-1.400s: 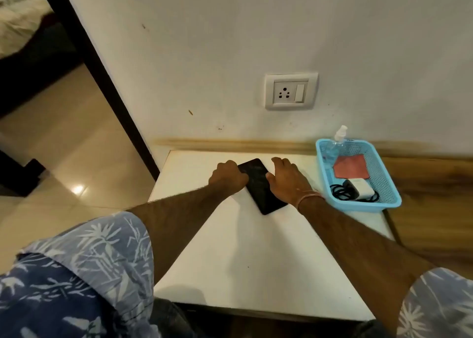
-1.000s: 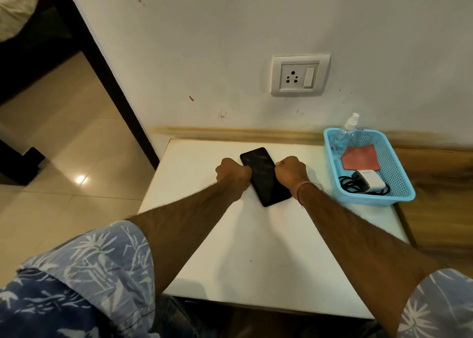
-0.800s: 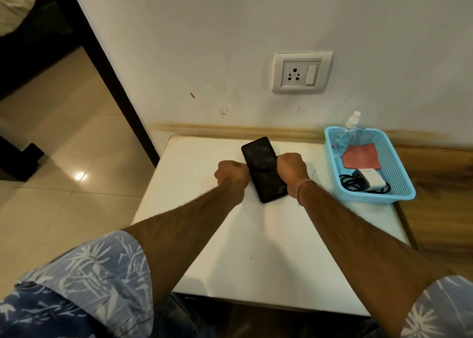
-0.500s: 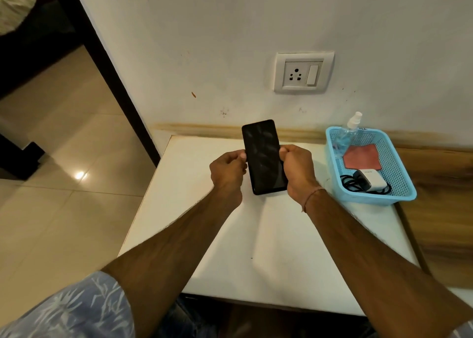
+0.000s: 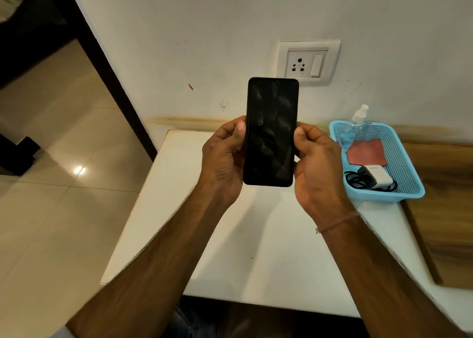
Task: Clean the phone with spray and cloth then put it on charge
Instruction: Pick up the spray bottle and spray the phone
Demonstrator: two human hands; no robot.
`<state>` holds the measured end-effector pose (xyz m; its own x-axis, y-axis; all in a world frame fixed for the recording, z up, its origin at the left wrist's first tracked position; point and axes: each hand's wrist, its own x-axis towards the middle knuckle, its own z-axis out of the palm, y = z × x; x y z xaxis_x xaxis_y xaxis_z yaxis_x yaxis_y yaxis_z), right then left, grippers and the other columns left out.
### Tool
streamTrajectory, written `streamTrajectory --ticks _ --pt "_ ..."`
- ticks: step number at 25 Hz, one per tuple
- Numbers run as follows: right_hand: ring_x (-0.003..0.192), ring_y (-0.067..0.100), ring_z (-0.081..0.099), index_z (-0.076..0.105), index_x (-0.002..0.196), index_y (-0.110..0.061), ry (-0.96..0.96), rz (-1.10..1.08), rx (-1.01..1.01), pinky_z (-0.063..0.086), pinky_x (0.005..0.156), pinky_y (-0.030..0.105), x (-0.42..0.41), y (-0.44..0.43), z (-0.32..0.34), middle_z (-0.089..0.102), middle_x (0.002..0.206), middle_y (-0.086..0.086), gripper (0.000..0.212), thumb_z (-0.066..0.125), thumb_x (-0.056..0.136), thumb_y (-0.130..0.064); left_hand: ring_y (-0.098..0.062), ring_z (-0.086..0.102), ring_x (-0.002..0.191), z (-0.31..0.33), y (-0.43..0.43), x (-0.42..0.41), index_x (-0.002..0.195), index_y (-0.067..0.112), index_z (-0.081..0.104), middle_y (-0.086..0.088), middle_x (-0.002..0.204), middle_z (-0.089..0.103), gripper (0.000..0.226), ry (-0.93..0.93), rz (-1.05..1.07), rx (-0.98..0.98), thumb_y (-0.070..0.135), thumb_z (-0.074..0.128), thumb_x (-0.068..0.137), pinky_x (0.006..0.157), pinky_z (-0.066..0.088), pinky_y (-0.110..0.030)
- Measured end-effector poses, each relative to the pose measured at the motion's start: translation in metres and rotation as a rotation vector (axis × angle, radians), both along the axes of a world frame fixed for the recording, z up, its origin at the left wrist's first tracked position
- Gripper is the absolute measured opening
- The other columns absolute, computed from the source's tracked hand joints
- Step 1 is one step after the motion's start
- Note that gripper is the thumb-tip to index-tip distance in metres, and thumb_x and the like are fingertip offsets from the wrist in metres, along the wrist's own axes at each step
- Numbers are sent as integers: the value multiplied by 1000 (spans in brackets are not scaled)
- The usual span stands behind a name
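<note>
Standing upright, phone (image 5: 271,132), screen facing camera, both hands' grip

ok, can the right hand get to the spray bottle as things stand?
Likely yes, once freed: the right hand grips the phone, as does the left hand. The spray bottle stands at the far left of the basket, nothing between.

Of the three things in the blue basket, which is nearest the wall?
The clear spray bottle, standing in the far left corner; the red cloth lies in the middle, the white charger at the near end.
</note>
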<state>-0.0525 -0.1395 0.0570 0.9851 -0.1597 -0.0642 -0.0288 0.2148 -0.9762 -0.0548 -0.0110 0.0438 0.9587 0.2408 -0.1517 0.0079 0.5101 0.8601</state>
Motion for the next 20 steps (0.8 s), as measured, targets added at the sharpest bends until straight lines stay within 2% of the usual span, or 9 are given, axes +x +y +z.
streamTrajectory --ticks 3,5,9,15,20 --pt "98 19 69 70 91 -28 -50 46 30 57 87 42 -6 -2 5 74 95 -8 25 48 100 -21 -29 72 99 7 1 -8 101 19 75 -6 107 73 18 -31 -45 -26 25 59 100 86 60 -48" --pt "97 18 70 70 96 -25 -82 70 71 59 83 39 -9 -5 7 74 97 -6 22 48 100 -20 -25 73 95 9 0 -13 94 23 78 -3 103 75 22 -50 -67 -50 26 57 100 79 60 -44" --pt "100 18 70 69 98 -25 -98 76 69 59 81 37 -11 -10 5 74 99 -5 19 50 98 -23 -23 73 93 4 -3 -17 93 23 78 -1 98 74 24 -79 -100 -66 28 55 100 80 60 -43" --pt "103 16 69 71 94 -29 -138 98 56 58 77 27 -15 -14 1 74 101 -8 22 56 80 -38 -20 73 89 -1 2 -16 91 23 78 1 94 74 20 -114 -144 -95 32 59 90 73 58 -37" --pt "102 15 69 71 96 -28 -150 103 50 58 77 25 -15 -15 -3 74 101 -8 17 55 89 -30 -17 73 86 -8 3 -16 88 23 79 2 89 74 23 -141 -154 -96 30 57 93 72 58 -34"
